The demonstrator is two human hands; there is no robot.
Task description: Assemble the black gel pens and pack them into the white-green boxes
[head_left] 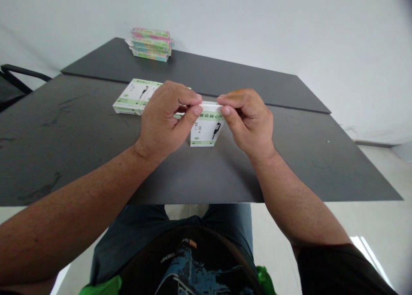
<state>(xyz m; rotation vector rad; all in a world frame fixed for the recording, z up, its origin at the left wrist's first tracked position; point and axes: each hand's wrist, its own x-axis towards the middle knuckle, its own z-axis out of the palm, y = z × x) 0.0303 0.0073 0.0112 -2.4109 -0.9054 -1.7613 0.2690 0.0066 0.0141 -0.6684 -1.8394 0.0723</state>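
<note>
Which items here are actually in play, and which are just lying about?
In play:
- small white-and-green box, standing on the dark table
- left hand and right hand, both pinching the box's top edge

Lying about:
- flat white-and-green boxes behind the left hand
- stack of pink-and-green boxes on the far table
- black chair at left

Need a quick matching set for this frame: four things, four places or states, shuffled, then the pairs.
Things:
1. small white box
2. flat white boxes
3. colourful stack
4. chair arm

Places or states:
A. far table, by the wall
B. left edge of view, beside the table
C. upright, top pinched by left hand and right hand
D. lying on the near table behind the left hand

Pairs: 1-C, 2-D, 3-A, 4-B
</note>
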